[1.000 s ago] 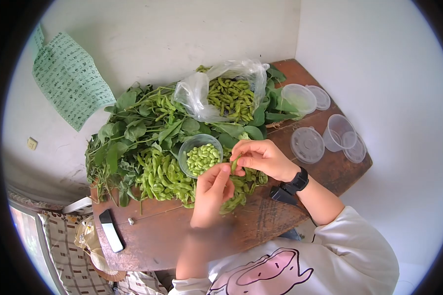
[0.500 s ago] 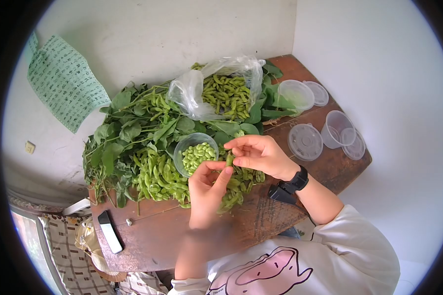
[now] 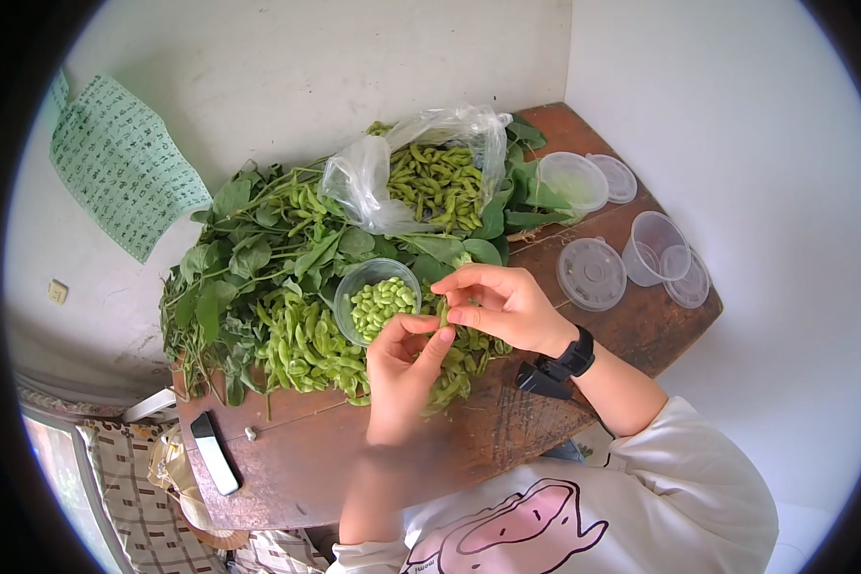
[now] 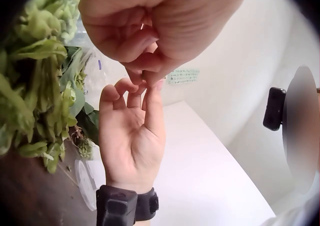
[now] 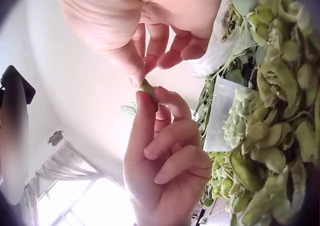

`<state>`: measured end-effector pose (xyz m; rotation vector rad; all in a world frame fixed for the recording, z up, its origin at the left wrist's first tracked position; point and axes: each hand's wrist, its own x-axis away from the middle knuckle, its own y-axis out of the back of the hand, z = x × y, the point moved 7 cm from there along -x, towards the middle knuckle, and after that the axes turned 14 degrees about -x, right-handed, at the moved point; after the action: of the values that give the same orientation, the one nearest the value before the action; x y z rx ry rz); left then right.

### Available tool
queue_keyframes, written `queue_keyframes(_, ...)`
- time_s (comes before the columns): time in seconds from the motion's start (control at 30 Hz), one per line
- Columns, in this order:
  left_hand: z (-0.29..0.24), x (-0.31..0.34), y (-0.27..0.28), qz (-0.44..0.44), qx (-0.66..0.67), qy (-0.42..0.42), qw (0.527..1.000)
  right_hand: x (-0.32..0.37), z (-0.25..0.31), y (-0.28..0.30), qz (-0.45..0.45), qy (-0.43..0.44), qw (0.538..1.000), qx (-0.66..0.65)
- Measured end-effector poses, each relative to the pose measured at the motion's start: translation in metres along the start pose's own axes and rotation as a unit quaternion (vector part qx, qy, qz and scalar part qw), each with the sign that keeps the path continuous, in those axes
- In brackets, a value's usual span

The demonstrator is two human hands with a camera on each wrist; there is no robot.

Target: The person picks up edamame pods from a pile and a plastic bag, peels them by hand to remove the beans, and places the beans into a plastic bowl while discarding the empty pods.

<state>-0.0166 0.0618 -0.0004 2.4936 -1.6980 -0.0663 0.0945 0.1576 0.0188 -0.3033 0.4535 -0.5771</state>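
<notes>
Between the two hands is a green pod (image 3: 443, 311), its lower end pinched by thumb and fingers of the left hand (image 3: 402, 368). The right hand (image 3: 507, 308) pinches the pod's other end between thumb and index finger. In the right wrist view the pod (image 5: 147, 89) shows between both sets of fingertips. Just beyond the left hand stands a clear round tub (image 3: 342, 308) holding shelled green beans (image 3: 383, 304). Loose pods (image 3: 306, 349) lie left of the hands and beneath them.
Behind the tub are leafy stalks (image 3: 249, 251) and a plastic bag (image 3: 359, 182) of pods. Clear lids (image 3: 591, 275) and an empty cup (image 3: 654, 251) stand at the right. A phone (image 3: 216, 457) lies near the table's left edge. Green written paper (image 3: 124, 167) hangs on the wall.
Both hands have shifted slightly left in the head view, which has itself moved a little. The pod stays between them, and the left fingers have closed in on its lower end.
</notes>
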Motion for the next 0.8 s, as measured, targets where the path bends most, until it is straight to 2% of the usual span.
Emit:
queue_keyframes(0.1, -0.001, 0.0, -0.003, 0.027, 0.054, 0.035, 0.998, 0.001, 0.002, -0.003, 0.006, 0.001, 1.0, 0.003)
queue_keyframes(0.17, 0.003, 0.0, -0.004, 0.043, 0.09, 0.057, 0.993, 0.003, 0.0, -0.005, 0.007, -0.042, 0.998, -0.038)
queue_keyframes(0.37, 0.011, -0.001, -0.001, 0.053, 0.086, 0.039, 0.994, 0.002, 0.004, -0.007, 0.021, 0.013, 0.999, -0.025)
queue_keyframes(0.47, 0.01, -0.001, -0.001, 0.065, 0.104, 0.036, 0.992, 0.003, 0.007, -0.008, 0.065, 0.01, 0.998, 0.019)
queue_keyframes(0.6, 0.014, 0.0, -0.002, 0.095, 0.128, 0.055, 0.986, 0.002, 0.008, -0.009, 0.064, 0.007, 0.998, -0.005)
queue_keyframes(0.8, 0.023, 0.001, -0.004, 0.14, 0.148, 0.089, 0.975, 0.003, 0.016, -0.014, 0.109, 0.008, 0.991, 0.081)
